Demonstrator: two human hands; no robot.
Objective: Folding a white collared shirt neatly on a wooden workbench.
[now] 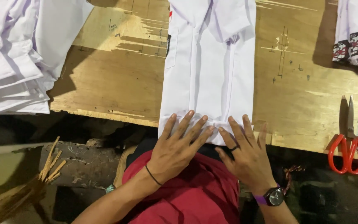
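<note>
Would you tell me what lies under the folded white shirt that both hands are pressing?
The folded white shirt lies on a plywood table. Its near hem overhangs the edge, pressed by the left hand and right hand. The wood directly beneath is covered.

The shirt (208, 70) is white and lies folded into a long, narrow panel on the plywood table (117, 83), its length running away from the table's near edge. Sleeves are tucked over the back near the far end. A dark patch shows on its left edge. Its near hem overhangs the table edge, pressed flat under spread fingers.
</note>
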